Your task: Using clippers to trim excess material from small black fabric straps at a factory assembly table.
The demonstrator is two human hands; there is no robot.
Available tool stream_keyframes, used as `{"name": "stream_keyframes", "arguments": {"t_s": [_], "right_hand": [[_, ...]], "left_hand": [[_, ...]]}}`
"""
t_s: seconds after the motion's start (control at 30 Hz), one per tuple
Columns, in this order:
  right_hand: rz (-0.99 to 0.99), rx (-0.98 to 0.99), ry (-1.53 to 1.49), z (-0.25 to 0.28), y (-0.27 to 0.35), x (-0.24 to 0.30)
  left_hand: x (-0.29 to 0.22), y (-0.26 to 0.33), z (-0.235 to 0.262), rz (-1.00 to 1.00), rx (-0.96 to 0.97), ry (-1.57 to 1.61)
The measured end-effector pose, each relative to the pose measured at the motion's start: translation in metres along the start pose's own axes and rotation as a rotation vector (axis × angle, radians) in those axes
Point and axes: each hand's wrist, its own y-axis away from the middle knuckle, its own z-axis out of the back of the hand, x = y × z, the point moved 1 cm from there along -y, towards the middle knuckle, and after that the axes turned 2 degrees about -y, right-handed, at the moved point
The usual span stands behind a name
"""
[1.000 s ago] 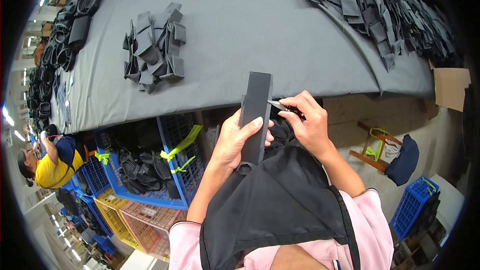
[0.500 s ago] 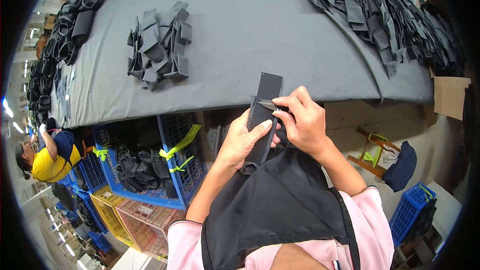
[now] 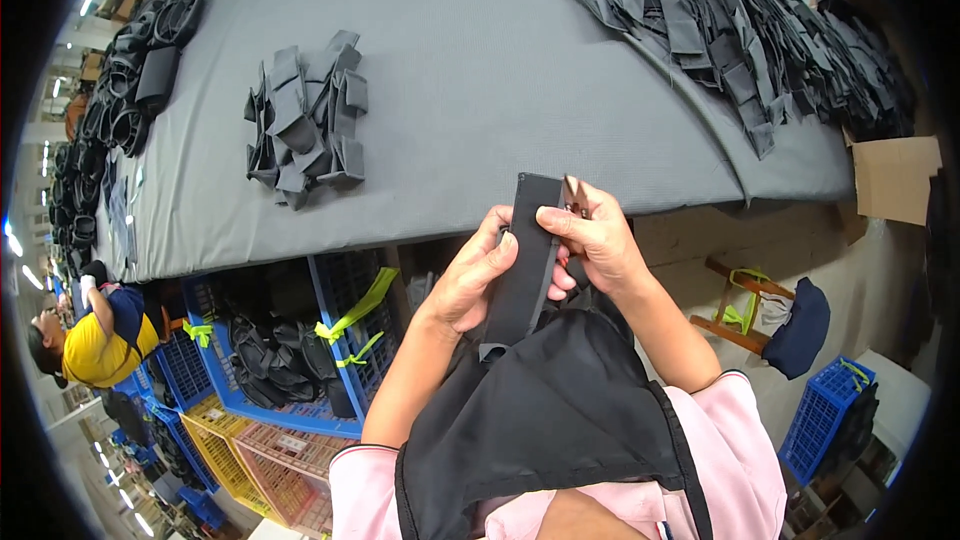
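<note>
A dark grey fabric strip (image 3: 524, 275) stands nearly upright in front of my black apron, just off the table's near edge. My left hand (image 3: 462, 288) is closed round its left side, thumb lying on the front. On the opposite side, my right hand (image 3: 603, 248) pinches the strip's edge, with the thumb on its face. Small metal thread snips (image 3: 574, 196) sit in that same hand, their blades pointing up past the fingers. Part of the snips is hidden behind the fingers, and the strip's lower end reaches down to the apron (image 3: 560, 400).
The grey-covered table (image 3: 440, 90) bears a small pile of folded dark strips (image 3: 305, 130) and a large heap of strips (image 3: 700, 30). Blue crates (image 3: 345, 428) with black goods stand below left. A wooden stool (image 3: 745, 310) is at right. A person in yellow (image 3: 95, 345) works far left.
The snips' blades have swung from lying across the strip to pointing up beside it. My right thumb now presses on the strip, and my left hand has shifted its hold.
</note>
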Motion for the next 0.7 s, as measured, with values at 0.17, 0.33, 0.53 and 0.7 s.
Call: {"name": "stream_keyframes", "arguments": {"t_s": [0.17,0.33,0.53,0.7], "right_hand": [[0.704,-0.303,0.878,0.011,0.012,0.013],[0.698,-0.073,1.207,0.022,0.008,0.05],[0.708,0.179,1.285,0.029,-0.002,0.076],[0.674,0.322,1.298,0.03,-0.003,0.082]], "left_hand": [[-0.001,-0.003,-0.005,-0.051,-0.043,0.037],[-0.009,-0.008,-0.005,0.08,0.043,-0.028],[-0.019,-0.002,-0.006,0.253,0.036,-0.124],[-0.022,0.005,-0.01,0.312,-0.007,-0.189]]}}
